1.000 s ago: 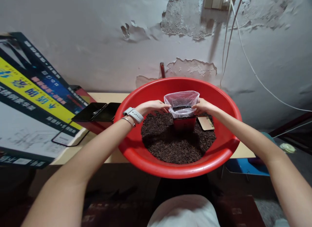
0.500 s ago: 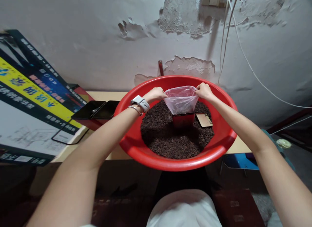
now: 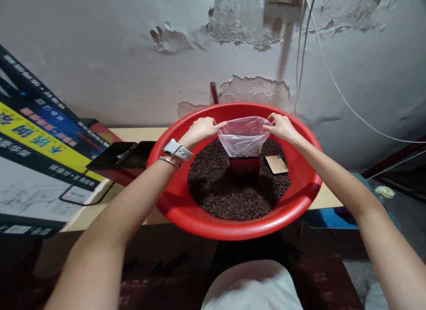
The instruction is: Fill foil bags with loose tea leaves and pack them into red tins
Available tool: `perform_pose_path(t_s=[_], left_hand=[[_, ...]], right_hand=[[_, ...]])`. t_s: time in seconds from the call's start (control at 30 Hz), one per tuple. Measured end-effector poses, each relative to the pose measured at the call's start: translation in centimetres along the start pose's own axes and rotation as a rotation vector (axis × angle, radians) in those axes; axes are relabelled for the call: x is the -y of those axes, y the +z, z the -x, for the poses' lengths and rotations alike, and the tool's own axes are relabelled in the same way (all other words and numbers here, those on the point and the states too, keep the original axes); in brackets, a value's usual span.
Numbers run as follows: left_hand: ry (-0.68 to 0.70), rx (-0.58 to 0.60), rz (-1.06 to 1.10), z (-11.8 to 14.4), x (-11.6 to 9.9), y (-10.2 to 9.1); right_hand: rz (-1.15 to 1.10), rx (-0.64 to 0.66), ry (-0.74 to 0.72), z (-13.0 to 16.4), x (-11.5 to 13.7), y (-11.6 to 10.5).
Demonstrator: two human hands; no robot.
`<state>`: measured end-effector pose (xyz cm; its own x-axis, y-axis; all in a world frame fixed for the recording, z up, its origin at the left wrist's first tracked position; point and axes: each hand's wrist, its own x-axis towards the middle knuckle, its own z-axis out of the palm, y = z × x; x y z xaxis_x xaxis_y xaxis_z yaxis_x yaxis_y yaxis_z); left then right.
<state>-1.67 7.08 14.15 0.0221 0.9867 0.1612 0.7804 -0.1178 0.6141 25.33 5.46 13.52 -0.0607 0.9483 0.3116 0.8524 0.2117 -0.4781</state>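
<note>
A clear plastic bag (image 3: 244, 145) stands with its mouth spread wide, its lower part inside a small dark red square box (image 3: 245, 167). My left hand (image 3: 203, 129), with a white watch and a bangle at the wrist, pinches the left edge of the bag's mouth. At the right edge, my right hand (image 3: 282, 127) grips the rim between thumb and fingers. The box sits on dark, dry, tea-like leaves (image 3: 229, 201) in a big red plastic basin (image 3: 238, 231). To the box's right, a small beige card or lid (image 3: 277, 164) lies on the leaves.
Left of the basin, black-topped red boxes (image 3: 111, 156) stand on the pale tabletop (image 3: 133, 134) near a thin black wire frame (image 3: 87, 204). A large printed carton (image 3: 36, 145) is at far left. Behind is a peeling wall (image 3: 126, 57) with hanging cables (image 3: 301, 57).
The bag's mouth is stretched a little wider, with my left hand shifted left. The view has turned slightly, moving the surroundings leftward. The box stays in the leaves.
</note>
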Motion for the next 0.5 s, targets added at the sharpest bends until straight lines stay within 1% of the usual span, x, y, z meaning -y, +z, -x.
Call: perform_pose_path(t_s=[0.07,0.1,0.13,0.17,0.23,0.27,0.3,0.33,0.4,0.47,0.5], left_hand=[[0.005,0.012,-0.060,0.5,0.3,-0.2],[0.031,0.004,-0.039,0.9,0.5,-0.2],[0.090,-0.012,0.002,1.4,0.6,0.0],[0.180,-0.033,0.027,1.8,0.6,0.2],[0.413,-0.044,-0.030,2.6,0.8,1.1],[0.519,-0.017,-0.106,2.8,0.9,1.6],[0.592,0.025,-0.190,3.0,0.9,2.0],[0.627,0.059,-0.260,3.0,1.0,2.4],[0.621,0.066,-0.329,2.8,1.0,2.7],[0.579,0.007,-0.332,2.5,0.8,2.6],[0.562,-0.014,-0.325,2.4,0.7,2.5]], right_hand=[[-0.015,-0.033,-0.147,0.9,-0.2,0.1],[-0.006,-0.032,-0.241,1.4,-0.2,0.3],[0.026,-0.023,-0.339,1.9,-0.1,0.6],[0.078,-0.007,-0.432,2.3,0.0,1.1],[0.216,0.052,-0.551,2.8,0.7,2.0],[0.288,0.099,-0.573,2.9,1.1,2.4],[0.353,0.146,-0.565,2.8,1.5,2.7],[0.403,0.188,-0.532,2.6,1.8,2.8],[0.431,0.222,-0.436,2.0,2.4,2.6],[0.388,0.185,-0.372,1.6,2.6,2.2],[0.361,0.170,-0.363,1.5,2.6,2.0]])
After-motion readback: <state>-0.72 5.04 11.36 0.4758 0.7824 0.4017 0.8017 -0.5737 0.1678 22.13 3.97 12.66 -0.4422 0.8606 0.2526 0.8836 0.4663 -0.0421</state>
